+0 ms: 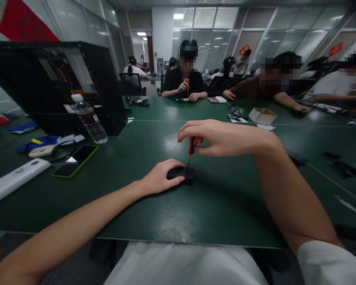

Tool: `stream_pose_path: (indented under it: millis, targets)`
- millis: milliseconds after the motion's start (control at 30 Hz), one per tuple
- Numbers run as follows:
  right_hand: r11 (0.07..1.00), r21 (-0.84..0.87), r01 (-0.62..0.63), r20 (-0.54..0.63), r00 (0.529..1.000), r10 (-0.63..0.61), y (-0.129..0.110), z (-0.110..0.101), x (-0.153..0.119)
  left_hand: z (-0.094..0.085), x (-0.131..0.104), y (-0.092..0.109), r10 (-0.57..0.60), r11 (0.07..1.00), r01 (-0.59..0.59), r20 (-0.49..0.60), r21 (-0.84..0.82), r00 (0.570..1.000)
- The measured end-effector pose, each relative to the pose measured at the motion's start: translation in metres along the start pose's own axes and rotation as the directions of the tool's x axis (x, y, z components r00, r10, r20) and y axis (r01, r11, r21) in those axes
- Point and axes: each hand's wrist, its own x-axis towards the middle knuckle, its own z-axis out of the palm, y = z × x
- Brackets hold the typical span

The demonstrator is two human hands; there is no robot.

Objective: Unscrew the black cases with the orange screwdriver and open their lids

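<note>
A small black box-shaped part lies on the green tabletop in front of me. My left hand grips it from its left side, thumb along the near edge and fingers over the far one. Above it, my right hand is closed on the red and black handle of a screwdriver. The thin shaft points down, slightly tilted, and its tip meets the top of the black part. The palm hides part of the handle, and the left fingers cover the part's left end.
At left stand a black computer case and a water bottle. Nearer lie a phone and a long white device. Across the table a person holds another screwdriver. An open cardboard box sits at right.
</note>
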Motion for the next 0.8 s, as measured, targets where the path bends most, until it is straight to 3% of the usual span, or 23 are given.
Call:
stream_pose_path:
  millis: [200, 367, 567, 800]
  targets:
    - [0.989, 0.030, -0.143, 0.058, 0.988, 0.142, -0.004, -0.001, 0.000, 0.000, 0.000, -0.001, 0.004, 1.000, -0.004, -0.003, -0.004, 1.000]
    - [0.999, 0.023, -0.040, -0.007, 0.999, 0.040, -0.001, 0.001, -0.002, 0.001, 0.000, -0.002, 0.002, 1.000, -0.002, -0.001, -0.007, 1.000]
    - [0.991, 0.012, -0.131, 0.025, 0.991, 0.130, -0.003, -0.001, 0.000, 0.001, -0.001, -0.002, -0.002, 1.000, 0.002, -0.002, -0.014, 1.000]
    - [0.998, 0.055, -0.004, -0.004, 1.000, 0.004, -0.012, -0.007, -0.003, 0.002, 0.000, -0.003, -0.020, 1.000, 0.020, 0.004, -0.009, 1.000]
